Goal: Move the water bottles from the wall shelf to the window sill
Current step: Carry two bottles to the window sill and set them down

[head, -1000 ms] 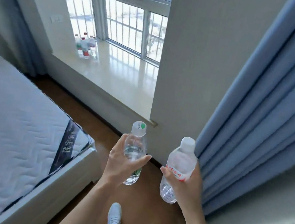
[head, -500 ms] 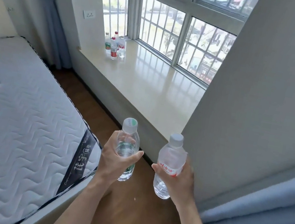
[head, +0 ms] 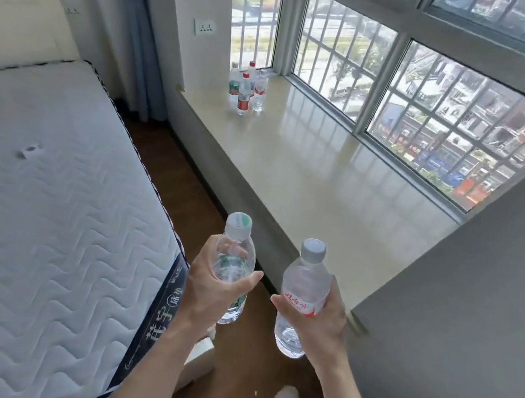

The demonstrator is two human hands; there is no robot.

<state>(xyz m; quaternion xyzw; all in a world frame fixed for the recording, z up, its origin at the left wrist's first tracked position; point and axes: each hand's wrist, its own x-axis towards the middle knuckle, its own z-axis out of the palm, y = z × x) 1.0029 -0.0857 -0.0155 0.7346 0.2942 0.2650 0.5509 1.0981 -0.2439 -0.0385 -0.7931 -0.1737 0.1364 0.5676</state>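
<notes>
Step in hand: the carry to the window sill [head: 308, 189], judged from both bottles being held clear of any surface above the wooden floor [head: 168, 151].
Left hand [head: 207, 293]: curled round the middle of the green-label bottle [head: 233, 256], with the thumb across its front.
Right hand [head: 323, 323]: wrapped round the red-label bottle [head: 304, 285] at its label band, with the thumb in front.
Where the bottles are: side by side and not touching, between the mattress [head: 43, 214] and the near end of the sill.
Axis: both long axes are close to upright, caps up and bases down. Any slight lean is hard to judge through the wide lens.
Already on the sill: a small cluster of bottles [head: 246, 92] stands upright in the far corner, by the window [head: 346, 63].
Wall shelf: not in view.
Doing it well: probably best to keep the caps up, lower each base flat onto bare sill just beside the cluster and well in from the front edge, and let go only once the bottle stands.
Risk: a careless approach could topple the standing bottles.
</notes>
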